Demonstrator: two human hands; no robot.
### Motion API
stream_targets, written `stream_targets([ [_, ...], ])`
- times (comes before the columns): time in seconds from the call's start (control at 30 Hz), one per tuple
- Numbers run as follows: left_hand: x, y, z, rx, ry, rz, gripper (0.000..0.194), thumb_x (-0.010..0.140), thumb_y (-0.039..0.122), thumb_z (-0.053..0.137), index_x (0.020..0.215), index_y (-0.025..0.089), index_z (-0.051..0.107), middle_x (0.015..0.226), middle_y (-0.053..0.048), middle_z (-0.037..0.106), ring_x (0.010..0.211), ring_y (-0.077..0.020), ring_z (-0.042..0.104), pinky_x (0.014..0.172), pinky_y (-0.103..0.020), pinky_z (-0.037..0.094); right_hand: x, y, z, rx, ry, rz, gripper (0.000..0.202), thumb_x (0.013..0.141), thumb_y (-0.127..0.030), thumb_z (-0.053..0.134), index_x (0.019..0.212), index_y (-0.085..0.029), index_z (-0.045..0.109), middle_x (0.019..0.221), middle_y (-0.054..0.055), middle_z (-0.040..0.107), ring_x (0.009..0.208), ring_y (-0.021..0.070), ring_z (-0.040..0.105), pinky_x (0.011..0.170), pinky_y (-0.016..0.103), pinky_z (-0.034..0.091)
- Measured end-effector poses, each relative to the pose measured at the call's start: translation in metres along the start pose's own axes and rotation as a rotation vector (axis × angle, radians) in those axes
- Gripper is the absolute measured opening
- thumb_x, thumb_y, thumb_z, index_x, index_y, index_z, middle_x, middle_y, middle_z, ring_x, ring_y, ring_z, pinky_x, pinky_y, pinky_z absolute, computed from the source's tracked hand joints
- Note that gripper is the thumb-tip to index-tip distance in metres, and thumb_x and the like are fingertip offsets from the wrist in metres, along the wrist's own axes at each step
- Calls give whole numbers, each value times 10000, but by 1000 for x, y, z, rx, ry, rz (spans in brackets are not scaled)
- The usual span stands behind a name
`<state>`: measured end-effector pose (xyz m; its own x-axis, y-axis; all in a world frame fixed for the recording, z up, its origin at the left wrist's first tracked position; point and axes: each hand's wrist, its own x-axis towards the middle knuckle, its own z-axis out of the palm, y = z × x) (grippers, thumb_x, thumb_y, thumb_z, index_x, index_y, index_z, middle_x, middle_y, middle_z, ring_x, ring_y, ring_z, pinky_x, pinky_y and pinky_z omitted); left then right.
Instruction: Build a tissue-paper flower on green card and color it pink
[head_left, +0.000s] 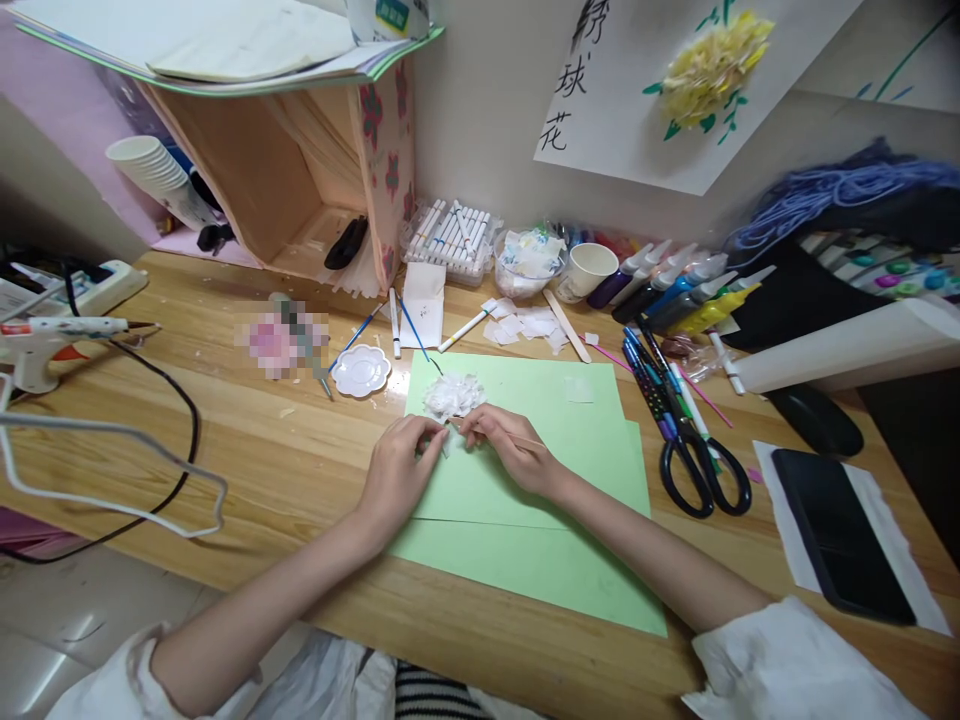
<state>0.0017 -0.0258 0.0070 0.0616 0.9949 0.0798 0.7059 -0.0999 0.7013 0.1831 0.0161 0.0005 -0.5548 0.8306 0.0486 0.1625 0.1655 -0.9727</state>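
A clump of ruffled white paper pieces [454, 394], shaped like a flower head, rests on the upper left of a light green paper sheet [525, 480]. Just below it, my left hand [405, 460] has thumb and forefinger pinched together; what is between them is too small to make out. My right hand [510, 445] grips a thin wooden stick [531, 441], its tip pointing towards the left fingertips. A pale scrap shows under the fingers. One small white paper square [579, 389] lies at the sheet's upper right.
Black-handled scissors [694, 470] and a phone [840, 530] lie to the right. Behind are markers [454, 235], a paper cup [589, 270], paint bottles [675, 285] and paper scraps [532, 325]. On the left are a flower-shaped palette [361, 370] and a glue gun [60, 345] with cables.
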Motion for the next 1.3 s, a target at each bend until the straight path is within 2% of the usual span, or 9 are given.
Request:
stream_targets([
  [0.17,7,-3,3,52,70,57,117,866,257,533,822,173,601,768,-26,640,712,-159,571,646,-269,424,-1,1,0,53,6,4,366,973,-406,296,915,-185,582,784,27,577,765,140,550,750,275,417],
  [0.3,10,-6,4,106,110,105,116,873,255,527,833,173,598,772,-30,641,720,-160,572,653,-275,430,-5,5,0,35,70,-67,385,978,-394,270,873,-189,579,756,25,560,726,141,540,716,280,419],
  [0.37,10,-7,4,123,127,125,112,873,255,531,837,171,596,768,-29,640,723,-160,574,657,-276,432,-6,5,0,-28,87,-142,405,982,-380,248,833,-191,575,726,23,551,707,143,530,711,285,416],
  [0.5,10,-10,5,133,147,161,107,878,256,532,861,170,593,787,-34,644,753,-166,579,682,-283,438,-5,2,1,-215,19,-266,361,984,-323,260,839,-190,563,721,32,563,740,155,526,736,295,412],
  [0.83,10,-11,6,109,167,197,85,881,244,533,887,180,588,822,-30,645,786,-167,574,720,-289,442,-3,5,6,-460,16,-396,248,967,-245,315,872,-188,538,760,59,593,734,180,497,708,308,416],
  [1.0,11,-11,5,81,143,122,89,877,251,535,883,178,586,814,-25,645,752,-156,573,706,-281,443,-2,4,6,-469,-18,-347,270,971,-260,290,862,-199,529,782,69,590,762,193,509,730,321,412],
  [1.1,11,-10,5,55,135,85,92,876,258,533,866,183,586,799,-22,641,723,-151,573,687,-277,444,4,-2,6,-466,-21,-290,338,977,-291,251,789,-202,518,717,58,558,717,188,495,702,317,400],
  [1.17,11,-10,5,36,133,66,95,873,260,535,854,182,586,794,-22,641,715,-148,573,680,-274,443,12,-9,5,-434,-6,-215,380,979,-319,241,735,-202,508,686,43,540,684,173,493,686,305,391],
  [1.3,10,-9,4,11,135,43,92,863,254,546,849,174,591,789,-23,644,703,-140,569,670,-265,443,30,-25,4,-269,40,38,435,971,-379,283,661,-189,522,606,-2,510,602,133,495,640,269,382],
])
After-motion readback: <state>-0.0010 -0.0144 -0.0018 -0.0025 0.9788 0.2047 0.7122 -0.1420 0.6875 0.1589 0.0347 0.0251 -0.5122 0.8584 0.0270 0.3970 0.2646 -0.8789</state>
